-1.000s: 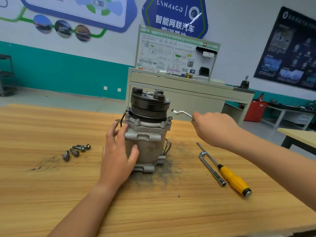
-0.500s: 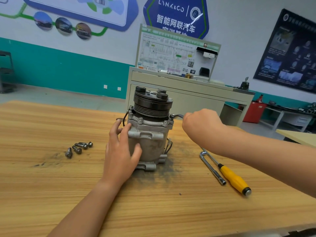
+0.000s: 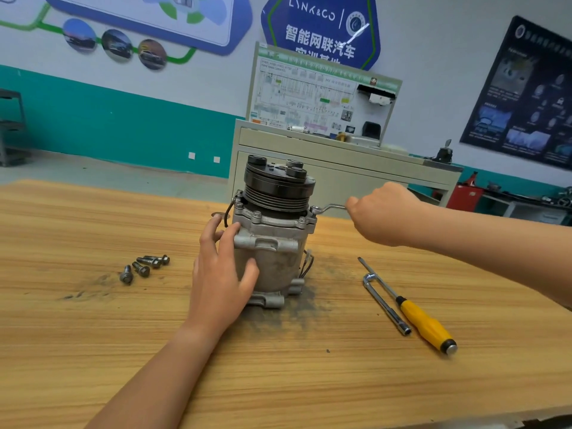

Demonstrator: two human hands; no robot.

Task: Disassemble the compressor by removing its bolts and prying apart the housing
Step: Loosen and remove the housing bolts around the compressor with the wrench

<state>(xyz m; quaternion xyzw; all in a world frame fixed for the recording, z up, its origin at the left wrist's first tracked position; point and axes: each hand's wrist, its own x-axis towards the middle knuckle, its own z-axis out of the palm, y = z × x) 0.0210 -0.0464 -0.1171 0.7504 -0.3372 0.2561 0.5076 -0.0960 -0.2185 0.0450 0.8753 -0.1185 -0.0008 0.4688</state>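
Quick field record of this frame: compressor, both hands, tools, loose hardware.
compressor: upright on the wooden table, pulley end up
left hand: pressed against the housing's left side, thumb on the front
right hand: grips the wrench by its handle
wrench head: ring end at the right corner of the flange
flange bolts: heads visible in place along the front edge
loose bolts: four, on the table left of the compressor
idle tools: yellow-handled screwdriver and L-shaped socket wrench, side by side on the right
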